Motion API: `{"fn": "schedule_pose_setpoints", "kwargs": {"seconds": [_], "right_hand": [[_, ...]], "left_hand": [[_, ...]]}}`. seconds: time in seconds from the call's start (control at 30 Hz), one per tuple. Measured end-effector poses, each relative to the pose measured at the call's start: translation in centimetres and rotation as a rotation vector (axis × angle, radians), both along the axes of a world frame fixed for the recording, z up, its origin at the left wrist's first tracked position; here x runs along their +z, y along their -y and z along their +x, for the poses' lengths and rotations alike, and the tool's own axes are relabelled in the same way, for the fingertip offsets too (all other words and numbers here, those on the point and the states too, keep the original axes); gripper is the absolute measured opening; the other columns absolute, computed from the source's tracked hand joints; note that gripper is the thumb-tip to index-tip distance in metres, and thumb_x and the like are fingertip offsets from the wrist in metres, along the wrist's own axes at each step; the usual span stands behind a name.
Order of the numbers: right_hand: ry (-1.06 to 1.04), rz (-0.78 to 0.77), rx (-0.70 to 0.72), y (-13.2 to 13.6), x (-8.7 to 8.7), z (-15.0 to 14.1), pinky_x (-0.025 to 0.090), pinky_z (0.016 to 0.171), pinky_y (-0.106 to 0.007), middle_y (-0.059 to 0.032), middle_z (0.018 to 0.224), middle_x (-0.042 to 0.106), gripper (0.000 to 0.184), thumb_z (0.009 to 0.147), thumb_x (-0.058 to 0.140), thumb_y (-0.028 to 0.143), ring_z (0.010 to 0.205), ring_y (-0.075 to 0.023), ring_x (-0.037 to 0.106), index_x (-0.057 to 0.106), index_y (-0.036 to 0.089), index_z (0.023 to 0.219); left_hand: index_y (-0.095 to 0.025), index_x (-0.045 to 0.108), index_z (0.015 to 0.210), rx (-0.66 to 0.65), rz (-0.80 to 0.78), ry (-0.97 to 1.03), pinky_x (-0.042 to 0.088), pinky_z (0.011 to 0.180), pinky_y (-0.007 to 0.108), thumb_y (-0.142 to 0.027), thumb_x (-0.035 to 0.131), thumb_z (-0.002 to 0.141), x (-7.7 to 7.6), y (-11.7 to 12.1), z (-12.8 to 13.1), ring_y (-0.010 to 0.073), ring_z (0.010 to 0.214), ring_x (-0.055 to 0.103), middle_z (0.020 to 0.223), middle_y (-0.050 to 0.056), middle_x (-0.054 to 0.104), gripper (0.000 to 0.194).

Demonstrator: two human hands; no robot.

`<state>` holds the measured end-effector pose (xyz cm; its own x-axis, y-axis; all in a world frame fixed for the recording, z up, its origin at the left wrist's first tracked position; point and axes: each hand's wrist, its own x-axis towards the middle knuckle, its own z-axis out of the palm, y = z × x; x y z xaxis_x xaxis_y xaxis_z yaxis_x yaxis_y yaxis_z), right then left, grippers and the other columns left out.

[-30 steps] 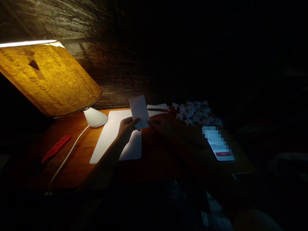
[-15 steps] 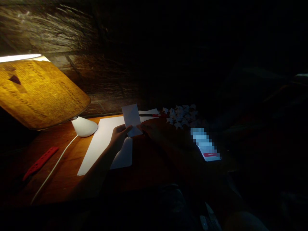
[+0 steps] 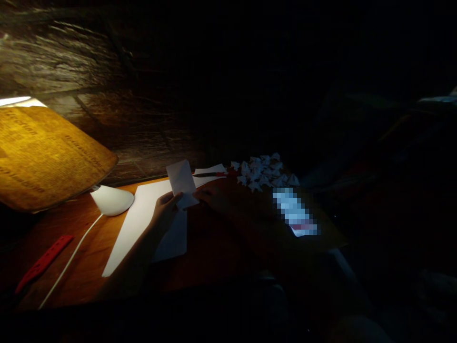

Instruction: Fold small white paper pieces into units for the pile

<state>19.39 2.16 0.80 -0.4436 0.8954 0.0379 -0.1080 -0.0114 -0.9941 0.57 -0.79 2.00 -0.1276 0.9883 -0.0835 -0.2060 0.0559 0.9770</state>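
Observation:
A small rectangular piece of white paper (image 3: 182, 181) is held up, tilted, over the table. My left hand (image 3: 166, 205) pinches its lower left part, with the thumb on the near face. At its lower right edge my right hand (image 3: 210, 196), dim in the shadow, has its fingers closed on the paper. Under my left hand and forearm lies a large white sheet (image 3: 132, 228), flat on the wooden table (image 3: 89, 247). Farther back, another white sheet (image 3: 214, 169) lies partly under a dark tool with a red part (image 3: 221, 174), whose kind I cannot make out.
Several folded white paper shapes (image 3: 262, 171) are heaped at the back right. A lit phone (image 3: 296, 214) lies in front of them. On the left stand a lamp with a yellow printed shade (image 3: 53, 157), its white cord (image 3: 71, 257) and a red tool with holes (image 3: 44, 262).
The view has shifted, so most things appear farther left. The paper stays in both hands, turned slightly, with its face dimmer now.

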Motion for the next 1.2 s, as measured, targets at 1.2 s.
{"fn": "schedule_pose_setpoints", "kwargs": {"seconds": [1.2], "right_hand": [[0.022,-0.008,-0.025,0.3,1.4,0.4,0.036,0.058,-0.026,0.0034,0.058,0.056,0.050,0.082,0.077,0.062,0.059,-0.0120,0.048,0.060,0.019,0.061]], "left_hand": [[-0.013,0.076,0.075,0.038,-0.016,-0.017,0.047,0.048,0.021,-0.035,0.101,0.050,0.5,0.4,0.6,0.0133,0.053,0.062,0.067,0.004,0.074,0.042]]}}
